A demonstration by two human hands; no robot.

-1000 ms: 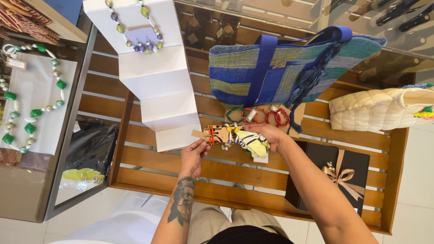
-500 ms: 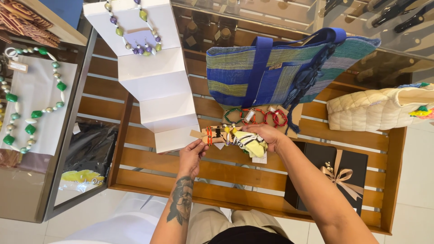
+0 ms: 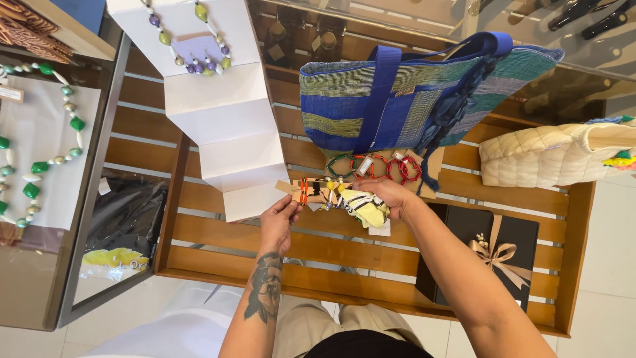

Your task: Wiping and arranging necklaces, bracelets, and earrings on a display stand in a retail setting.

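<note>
Head view shows our left hand (image 3: pixel 278 222) pinching one end of a narrow tan card strung with small colourful trinkets (image 3: pixel 317 191), while our right hand (image 3: pixel 391 197) grips the other end, fingers closed over a yellow and white cloth piece (image 3: pixel 363 204). We hold the card just in front of the blue and green striped woven tote bag (image 3: pixel 411 99), above the slatted wooden shelf (image 3: pixel 218 232). Beaded bracelets (image 3: pixel 374 166) lie between card and tote. A loose pinch could let the trinkets drop between the slats.
</note>
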